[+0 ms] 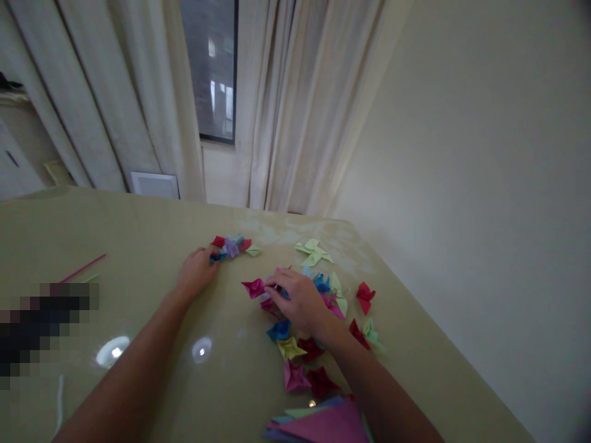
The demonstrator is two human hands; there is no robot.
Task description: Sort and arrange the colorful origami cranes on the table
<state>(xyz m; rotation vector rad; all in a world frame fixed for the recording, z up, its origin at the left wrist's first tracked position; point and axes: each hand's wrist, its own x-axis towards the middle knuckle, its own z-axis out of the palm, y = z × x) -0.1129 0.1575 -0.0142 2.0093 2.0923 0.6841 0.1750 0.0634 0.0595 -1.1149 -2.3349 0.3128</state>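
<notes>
Taking the right hand as the middle of the dial, a glossy bench (221, 394) spreads below pale curtains (314, 92) at 12 o'clock and a plain wall (484, 184) at 2. A dark window (212, 80) shows between 11 and 12. Near 6 o'clock lies a stack of colored paper sheets (325, 424), pink uppermost. The right hand (298, 301), thumb and fingertips drawn together, pinches a magenta origami piece (253, 287) at its 9 o'clock, above more folded paper. At 10, the left hand (198, 271) touches a blue origami piece (217, 256) with curled fingers; whether it grips cannot be told. Beside it sits a lavender piece (231, 247) in a small cluster. A pale-green piece (314, 252) lies between 12 and 1, a red one (365, 298) at 3, a yellow one (290, 349) at 6. A thin magenta stick (85, 267) lies well apart at 9.
</notes>
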